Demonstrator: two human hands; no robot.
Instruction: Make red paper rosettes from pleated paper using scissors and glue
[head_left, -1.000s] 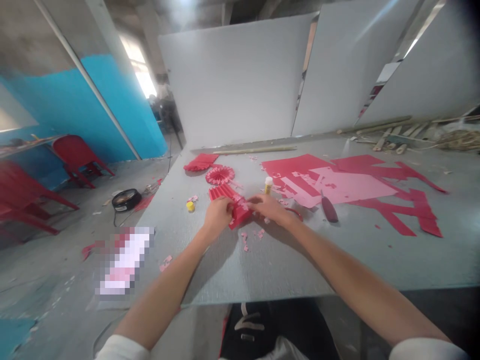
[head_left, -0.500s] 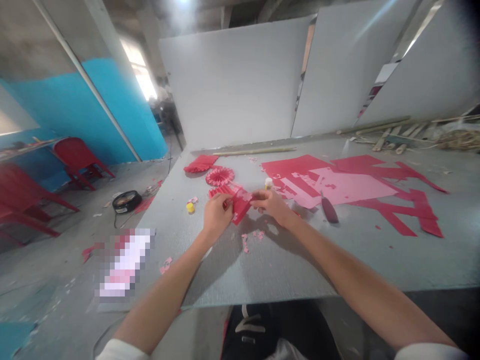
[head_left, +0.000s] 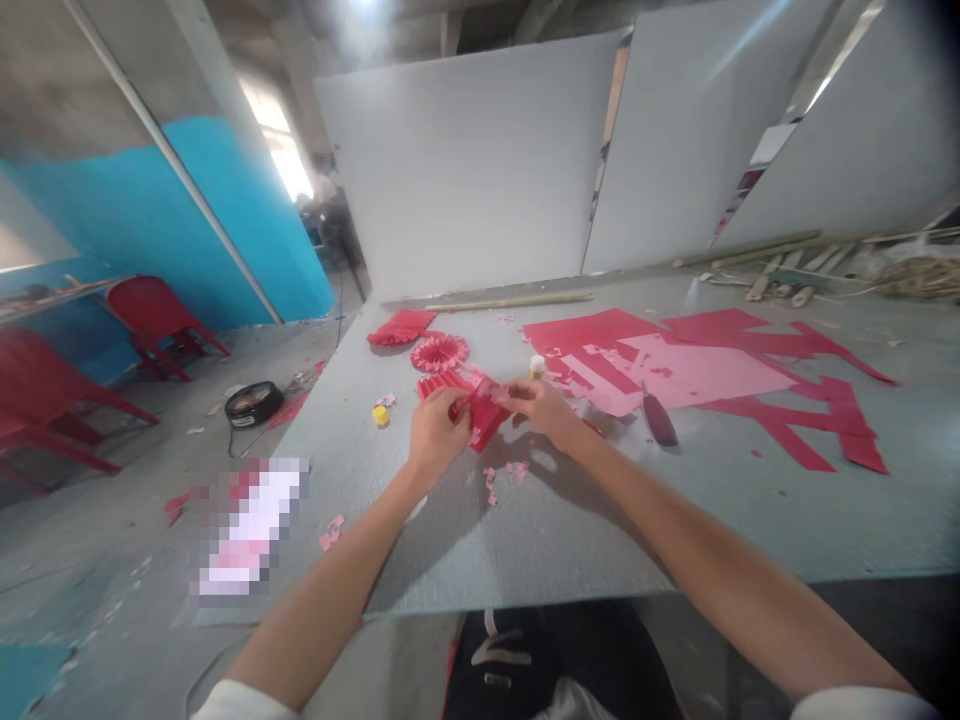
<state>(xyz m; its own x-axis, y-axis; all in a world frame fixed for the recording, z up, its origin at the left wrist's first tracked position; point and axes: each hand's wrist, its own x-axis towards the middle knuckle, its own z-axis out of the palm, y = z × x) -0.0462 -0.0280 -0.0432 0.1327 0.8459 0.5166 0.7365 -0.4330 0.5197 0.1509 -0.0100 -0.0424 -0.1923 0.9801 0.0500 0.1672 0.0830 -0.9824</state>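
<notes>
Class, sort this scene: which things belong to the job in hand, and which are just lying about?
In hand: pleated red paper piece, left hand, right hand.
Lying about: round red paper rosette, small yellow cap, dark-handled knife, long bamboo stick.

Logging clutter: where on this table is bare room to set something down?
Bare: near strip of the table, between paper scraps and front edge; also left of the yellow cap. Crowded: around the left hand and right hand on the pleated paper, and the red sheets rightward.

bright daylight glares from the far window (head_left: 289,150); edges warp, soft blur throughout.
</notes>
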